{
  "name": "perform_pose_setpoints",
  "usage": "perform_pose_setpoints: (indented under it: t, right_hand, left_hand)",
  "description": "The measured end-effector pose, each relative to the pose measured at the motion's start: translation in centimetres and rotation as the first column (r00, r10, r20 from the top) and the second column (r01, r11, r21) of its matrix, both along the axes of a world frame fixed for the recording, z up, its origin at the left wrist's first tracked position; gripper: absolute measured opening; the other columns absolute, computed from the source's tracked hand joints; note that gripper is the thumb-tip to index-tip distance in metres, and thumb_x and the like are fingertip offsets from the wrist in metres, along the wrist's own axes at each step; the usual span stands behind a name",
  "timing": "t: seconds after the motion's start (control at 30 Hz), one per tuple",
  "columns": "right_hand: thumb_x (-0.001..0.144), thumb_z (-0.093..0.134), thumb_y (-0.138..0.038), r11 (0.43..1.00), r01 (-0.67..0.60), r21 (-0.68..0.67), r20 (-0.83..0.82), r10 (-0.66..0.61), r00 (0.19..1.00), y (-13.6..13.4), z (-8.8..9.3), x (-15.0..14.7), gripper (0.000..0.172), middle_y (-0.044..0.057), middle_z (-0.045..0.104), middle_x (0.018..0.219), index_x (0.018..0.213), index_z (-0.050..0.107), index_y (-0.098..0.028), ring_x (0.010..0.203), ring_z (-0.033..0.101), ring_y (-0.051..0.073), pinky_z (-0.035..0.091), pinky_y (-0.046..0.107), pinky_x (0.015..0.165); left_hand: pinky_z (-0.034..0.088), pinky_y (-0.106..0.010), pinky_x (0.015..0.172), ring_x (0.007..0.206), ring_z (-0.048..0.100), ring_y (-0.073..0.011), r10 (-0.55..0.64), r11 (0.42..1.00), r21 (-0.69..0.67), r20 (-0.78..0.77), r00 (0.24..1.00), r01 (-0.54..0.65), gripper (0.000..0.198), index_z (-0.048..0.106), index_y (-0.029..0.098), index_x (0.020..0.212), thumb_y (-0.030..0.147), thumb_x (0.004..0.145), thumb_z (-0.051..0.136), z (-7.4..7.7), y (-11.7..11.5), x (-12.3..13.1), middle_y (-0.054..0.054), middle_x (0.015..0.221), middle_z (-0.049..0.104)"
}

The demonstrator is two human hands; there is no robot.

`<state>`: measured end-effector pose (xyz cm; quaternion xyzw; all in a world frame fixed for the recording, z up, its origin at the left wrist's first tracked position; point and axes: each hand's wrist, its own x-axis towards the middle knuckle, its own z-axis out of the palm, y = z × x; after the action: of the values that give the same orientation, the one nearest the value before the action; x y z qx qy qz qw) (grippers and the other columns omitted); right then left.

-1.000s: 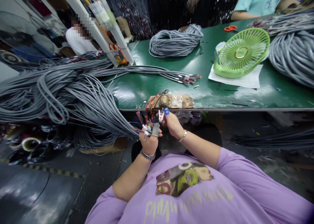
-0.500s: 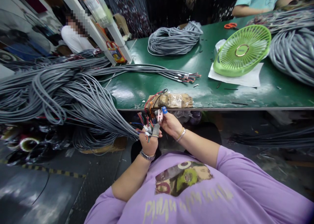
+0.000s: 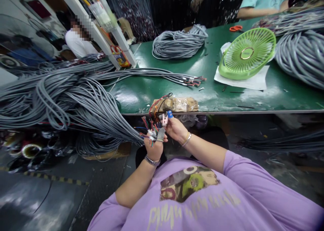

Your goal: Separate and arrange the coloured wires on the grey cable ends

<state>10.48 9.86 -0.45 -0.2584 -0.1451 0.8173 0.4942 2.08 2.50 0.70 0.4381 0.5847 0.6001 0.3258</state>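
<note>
My left hand [image 3: 154,149], a grey wrap on its thumb, is closed round the ends of several grey cables [image 3: 126,130] below the table edge. Stripped coloured wires [image 3: 148,124] fan out above the fist. Close beside it, my right hand [image 3: 177,128] wears a blue cover on the thumb and pinches a small pale pink piece [image 3: 164,119], shaped like a clip, against the wire ends. Just beyond both hands, a wooden block [image 3: 186,104] wrapped in clear tape lies at the table edge, with red and black leads [image 3: 158,103] at its left end.
More grey cables [image 3: 157,72] lie across the green table [image 3: 210,62], with a coil [image 3: 177,44] behind them. A green fan [image 3: 248,54] stands on white paper at the right, near orange scissors [image 3: 236,28]. A white post [image 3: 101,25] rises at left. A co-worker [image 3: 265,3] sits opposite.
Both hands keep nearly the same hold and place. The pink piece is turned slightly. The head view has shifted a little, and the co-worker's arms opposite have moved.
</note>
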Motion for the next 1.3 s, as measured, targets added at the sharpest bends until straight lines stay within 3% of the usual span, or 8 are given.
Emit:
perform_pose_setpoints:
  t: [0.3,0.53,0.8,0.97,1.07,1.2,1.3]
  right_hand:
    - [0.081,0.048,-0.071,0.984,-0.177,-0.001,-0.086,0.176,0.981,-0.4,-1.0,1.4,0.058,0.001,0.058,0.067,0.081,0.063,-0.015,0.055,0.047,0.009,0.038,0.021,0.051]
    - [0.083,0.054,-0.063,0.982,-0.183,-0.053,-0.084,0.178,0.980,-0.6,-1.9,2.8,0.049,0.001,0.060,0.072,0.080,0.061,-0.015,0.058,0.049,0.009,0.037,0.021,0.053]
    - [0.077,0.065,-0.056,0.981,-0.186,-0.057,-0.031,0.185,0.982,-1.4,-2.3,3.1,0.041,0.001,0.060,0.072,0.078,0.060,-0.015,0.056,0.047,0.008,0.037,0.021,0.052]
    - [0.069,0.074,-0.050,0.980,-0.146,0.137,0.225,0.112,0.968,-1.9,-1.8,4.3,0.038,0.000,0.060,0.072,0.078,0.061,-0.016,0.056,0.046,0.008,0.036,0.021,0.053]
    - [0.067,0.077,-0.042,0.921,-0.200,0.335,0.438,0.036,0.898,-2.8,-0.7,5.0,0.034,-0.001,0.060,0.072,0.083,0.064,-0.016,0.058,0.046,0.008,0.035,0.021,0.053]
    - [0.069,0.076,-0.040,0.807,-0.378,0.454,0.472,0.142,0.870,-4.7,0.3,4.7,0.035,-0.001,0.061,0.074,0.092,0.060,-0.018,0.060,0.052,0.011,0.043,0.026,0.058]
    - [0.072,0.072,-0.042,0.802,-0.383,0.458,0.515,0.112,0.850,-5.6,0.3,4.1,0.030,-0.002,0.058,0.069,0.084,0.056,-0.020,0.053,0.049,0.011,0.042,0.027,0.052]
  left_hand:
    - [0.047,-0.020,0.041,0.042,0.058,-0.0104,0.028,0.999,-0.040,0.134,0.991,-0.023,0.023,0.062,0.014,0.068,0.036,0.070,0.071,-1.3,-0.6,-0.7,0.002,0.053,0.063]
    - [0.050,-0.020,0.042,0.042,0.058,-0.0091,-0.031,0.999,-0.012,0.281,0.959,0.036,0.020,0.065,0.014,0.071,0.032,0.071,0.073,-1.5,-2.0,-1.6,0.003,0.053,0.063]
    - [0.055,-0.026,0.053,0.053,0.066,-0.0138,-0.160,0.982,-0.022,0.436,0.886,0.188,0.027,0.067,0.014,0.077,0.039,0.070,0.076,-1.6,-1.8,-1.7,-0.002,0.064,0.069]
    - [0.055,-0.027,0.057,0.062,0.070,-0.0180,-0.205,0.963,-0.073,0.434,0.878,0.261,0.036,0.067,0.013,0.083,0.046,0.070,0.074,-1.8,-2.0,-2.2,-0.006,0.072,0.072]
    - [0.047,-0.020,0.045,0.055,0.068,-0.0162,-0.235,0.937,-0.167,0.351,0.906,0.308,0.037,0.066,0.013,0.082,0.048,0.071,0.073,-2.1,-2.4,-2.5,-0.006,0.068,0.071]
    - [0.039,-0.018,0.039,0.045,0.060,-0.0116,-0.334,0.891,-0.265,0.169,0.927,0.369,0.032,0.065,0.014,0.074,0.043,0.067,0.076,-1.9,-2.9,-2.4,-0.003,0.063,0.069]
    - [0.045,-0.020,0.042,0.045,0.056,-0.0105,-0.392,0.878,-0.261,0.087,0.916,0.401,0.026,0.066,0.016,0.069,0.039,0.065,0.078,-1.2,-3.2,-2.1,0.000,0.059,0.067]
